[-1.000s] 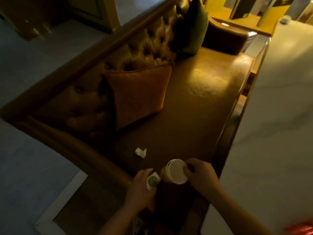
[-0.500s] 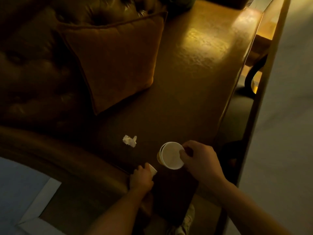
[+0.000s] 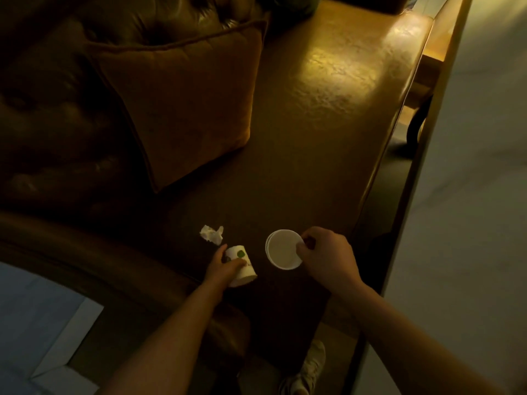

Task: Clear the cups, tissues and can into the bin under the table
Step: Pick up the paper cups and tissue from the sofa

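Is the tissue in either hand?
No: the tissue lies loose on the seat, while each hand holds a cup.

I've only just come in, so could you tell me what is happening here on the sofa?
A person is gathering rubbish off the sofa seat. The left hand grips a small paper cup with a green spot, tipped on its side. The right hand pinches the rim of a white paper cup. A crumpled tissue lies on the seat, untouched. No bin is visible.
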{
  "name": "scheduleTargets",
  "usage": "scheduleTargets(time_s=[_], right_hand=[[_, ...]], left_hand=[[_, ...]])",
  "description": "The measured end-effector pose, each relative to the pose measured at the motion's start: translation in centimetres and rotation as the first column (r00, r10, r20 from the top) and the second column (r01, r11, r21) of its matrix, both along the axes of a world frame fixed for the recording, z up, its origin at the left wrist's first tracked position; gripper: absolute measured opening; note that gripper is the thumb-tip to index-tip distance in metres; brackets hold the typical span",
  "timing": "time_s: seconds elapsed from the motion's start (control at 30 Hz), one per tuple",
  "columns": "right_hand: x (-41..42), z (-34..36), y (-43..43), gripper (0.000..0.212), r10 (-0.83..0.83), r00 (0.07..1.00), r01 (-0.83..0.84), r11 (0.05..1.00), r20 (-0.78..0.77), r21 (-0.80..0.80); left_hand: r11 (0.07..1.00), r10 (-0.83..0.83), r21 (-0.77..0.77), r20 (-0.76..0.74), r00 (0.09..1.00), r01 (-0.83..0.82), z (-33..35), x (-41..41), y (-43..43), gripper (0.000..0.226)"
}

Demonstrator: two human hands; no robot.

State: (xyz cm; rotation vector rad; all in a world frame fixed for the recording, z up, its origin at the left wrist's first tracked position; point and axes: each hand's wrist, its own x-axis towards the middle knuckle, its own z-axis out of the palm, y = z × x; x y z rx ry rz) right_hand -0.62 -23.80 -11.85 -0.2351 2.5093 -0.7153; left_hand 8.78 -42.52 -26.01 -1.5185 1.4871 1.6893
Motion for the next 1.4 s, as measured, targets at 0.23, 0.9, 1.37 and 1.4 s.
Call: scheduleTargets(time_s=[0.23, 0.9, 1.37, 1.4], right_hand=[[0.7, 1.2, 0.8, 0.014, -0.057, 0.998, 0.057, 0.998, 0.029, 0.000], [5.4, 11.3, 1.7, 0.012, -0.057, 0.998, 0.056, 0.997, -0.035, -0.044], [6.3, 13.7, 4.2, 0.012, -0.087, 0.996, 0.090, 0.991, 0.035, -0.097], [6.3, 13.8, 4.2, 0.011, -0.095, 0.995, 0.098, 0.989, 0.036, -0.107]], left_hand=[[0.870, 0.368, 0.402, -0.141, 0.919, -0.286, 8.4, 1.3, 0.6, 0.045], [0.949, -0.292, -0.178, -0.179, 0.939, 0.261, 29.9, 1.5, 5.4, 0.033], [0.669, -0.610, -0.612, -0.129, 0.782, 0.421, 32.2, -0.2, 8.0, 0.048], [0.686, -0.606, -0.591, -0.142, 0.783, 0.424, 32.5, -0.4, 8.2, 0.052]])
